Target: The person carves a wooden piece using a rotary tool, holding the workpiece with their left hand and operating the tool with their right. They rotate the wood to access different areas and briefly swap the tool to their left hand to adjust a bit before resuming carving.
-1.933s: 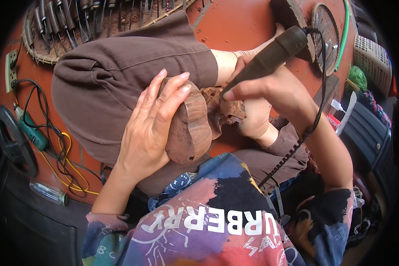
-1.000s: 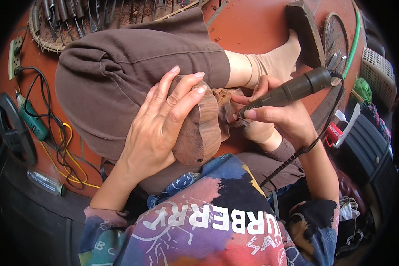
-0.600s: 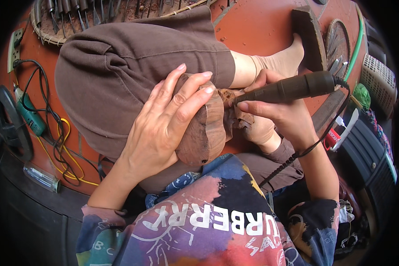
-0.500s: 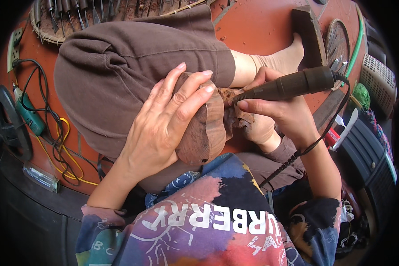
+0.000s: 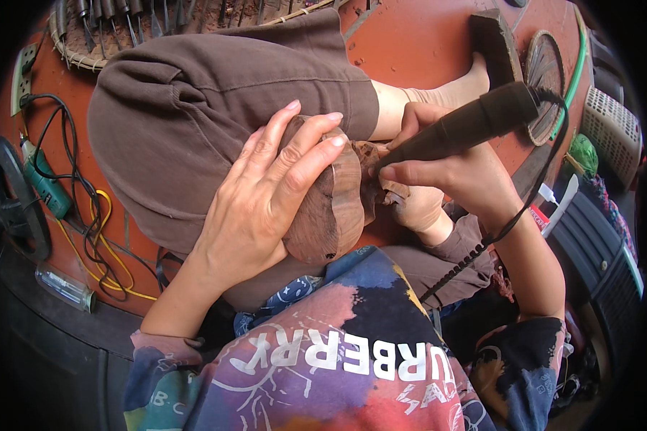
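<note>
A brown wood carving (image 5: 328,208) with a rounded, wavy-edged body sits in my lap. My left hand (image 5: 255,194) lies over its left side, fingers wrapped across the top and gripping it. In my right hand (image 5: 460,176) is a dark rotary carving handpiece (image 5: 474,122), held like a pen. Its front end points at the narrower, rougher right part of the carving; the bit is hidden behind my fingers and the wood. A black cord (image 5: 546,190) runs from the handpiece's back end down past my right forearm.
A woven tray (image 5: 75,57) of chisels lies at the far left on the red tiled floor (image 5: 410,43). Left of me are a green power tool (image 5: 47,183), tangled cables and a power strip (image 5: 23,75). A dark wood block (image 5: 496,47) and a white basket (image 5: 611,133) stand at right.
The handpiece's back end has swung toward the far side, steepening its angle. My right wrist and elbow have shifted slightly right. My left hand keeps its hold, and the carving has barely moved.
</note>
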